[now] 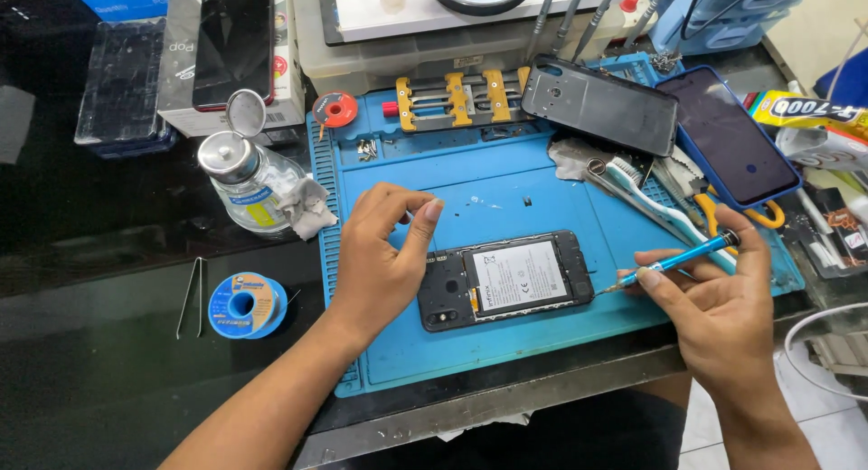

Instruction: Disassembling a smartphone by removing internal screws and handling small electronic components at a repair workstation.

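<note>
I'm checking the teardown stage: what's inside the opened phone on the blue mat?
Inside the opened phone, a white-labelled battery fills the middle, framed by black covers. The left hand hides part of its left end; anything beneath the battery is hidden.

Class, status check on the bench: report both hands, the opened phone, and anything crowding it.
Right hand grips blue screwdriver, tip at opened phone. Left hand beside phone, fingertips pinched. Toothbrush nearby, not blocking.

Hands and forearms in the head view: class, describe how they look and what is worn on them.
Both the left hand and the right hand are bare, without gloves. No rings, watch or bracelet show. Both forearms are uncovered as far as the picture's edge, with no sleeve visible. Fingernails are short and unpainted.
</note>
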